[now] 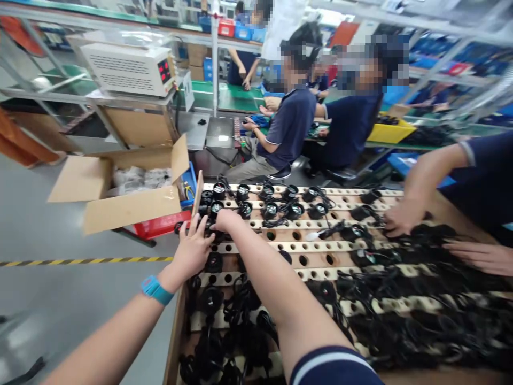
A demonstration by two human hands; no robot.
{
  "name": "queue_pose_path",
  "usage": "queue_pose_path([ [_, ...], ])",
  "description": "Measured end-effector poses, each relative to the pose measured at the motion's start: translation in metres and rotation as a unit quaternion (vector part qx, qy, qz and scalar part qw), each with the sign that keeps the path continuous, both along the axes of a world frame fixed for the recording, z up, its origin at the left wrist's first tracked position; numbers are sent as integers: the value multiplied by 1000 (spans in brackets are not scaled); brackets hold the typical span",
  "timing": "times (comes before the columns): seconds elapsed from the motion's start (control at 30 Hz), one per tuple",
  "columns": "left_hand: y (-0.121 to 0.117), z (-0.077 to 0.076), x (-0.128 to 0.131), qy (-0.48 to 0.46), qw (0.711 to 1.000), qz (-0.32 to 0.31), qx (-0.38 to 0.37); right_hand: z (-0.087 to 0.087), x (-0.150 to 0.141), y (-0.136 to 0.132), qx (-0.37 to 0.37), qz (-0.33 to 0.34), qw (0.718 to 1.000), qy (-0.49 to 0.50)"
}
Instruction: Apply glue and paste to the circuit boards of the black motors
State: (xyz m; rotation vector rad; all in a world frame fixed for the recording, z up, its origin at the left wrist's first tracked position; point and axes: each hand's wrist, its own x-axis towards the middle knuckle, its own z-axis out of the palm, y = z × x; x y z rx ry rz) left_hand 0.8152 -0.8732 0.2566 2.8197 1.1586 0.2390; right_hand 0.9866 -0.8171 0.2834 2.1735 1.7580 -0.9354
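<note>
A wooden rack point(312, 246) with rows of round holes holds many black cylindrical housings point(270, 210) with coiled black cables. At the rack's far left corner, my left hand point(192, 250) has its fingers spread over the left edge, beside several housings. A turquoise band point(157, 289) circles that wrist. My right hand point(228, 219) reaches in just right of it, its fingers curled down among the black housings. Whatever those fingers grip is hidden behind the hand. Another black housing point(214, 262) sits in the row closer to me.
At the right, a co-worker's hand point(404, 214) reaches into the same rack. An open cardboard box point(132, 208) with wrapped parts stands left, above a red tray point(162, 225). Beyond are a white instrument point(124, 69) with red digits and seated people point(294, 120) at a green bench.
</note>
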Motion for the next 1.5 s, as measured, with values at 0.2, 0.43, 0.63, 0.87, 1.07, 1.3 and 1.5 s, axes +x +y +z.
queue_pose_path([
  [0.2, 1, -4, -3, 12, 1000, -7, 21, 6, -4, -5, 2, -30, 999, 10],
  [0.43, 1, 2, 2, 19, 1000, 3, 3, 1, -2, -3, 18, -18, 1000, 9],
  [0.63, 5, 0, 5, 11, 1000, 11, -18, -10, 3, 6, 18, -12, 1000, -5],
  [0.87, 6, 2, 6, 20, 999, 7, -31, -16, 5, 7, 14, -25, 1000, -11],
  [1.07, 6, 2, 6, 16, 1000, 1, -23, -18, 4, 6, 21, -26, 999, -10],
  [1.3, 3, 0, 5, 8, 1000, 1, -12, -17, 3, 4, 27, -38, 999, -7],
  [1.5, 2, -4, 2, 8, 1000, -6, 16, -13, -2, -1, 22, -51, 998, 0],
])
